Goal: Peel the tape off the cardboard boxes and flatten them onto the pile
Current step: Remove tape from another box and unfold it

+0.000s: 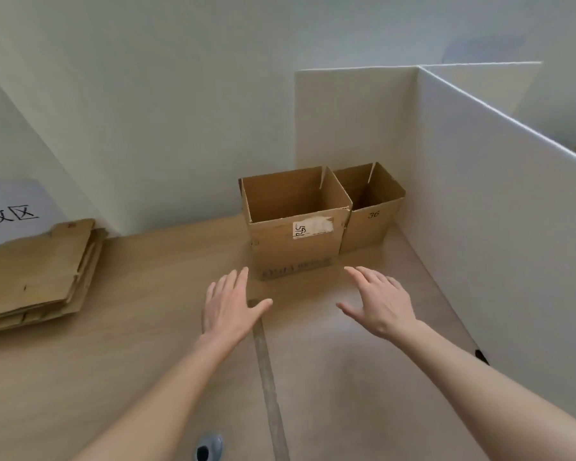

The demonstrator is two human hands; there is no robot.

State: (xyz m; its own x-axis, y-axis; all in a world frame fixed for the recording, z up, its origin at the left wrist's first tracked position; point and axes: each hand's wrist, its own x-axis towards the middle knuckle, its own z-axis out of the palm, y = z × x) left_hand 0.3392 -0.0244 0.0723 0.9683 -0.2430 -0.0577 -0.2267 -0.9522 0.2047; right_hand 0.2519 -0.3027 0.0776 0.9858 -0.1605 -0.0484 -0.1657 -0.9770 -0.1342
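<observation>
Our left hand (231, 306) and right hand (378, 302), both spread and empty, hovered before the larger box (295, 224) on the floor: seemingly light, stiff cardboard, best gripped by its side walls.

open cardboard boxes: 2, larger box (295, 224) and smaller box (373, 212) touching, by the floor's far right corner | flattened cardboard pile (37, 277): 1, at the floor's left edge, sheet count unclear | paper sign (9, 211): 1 | white partition panels (499, 201): 2 at least | hands: 2, left hand (230, 304), right hand (379, 302)
</observation>
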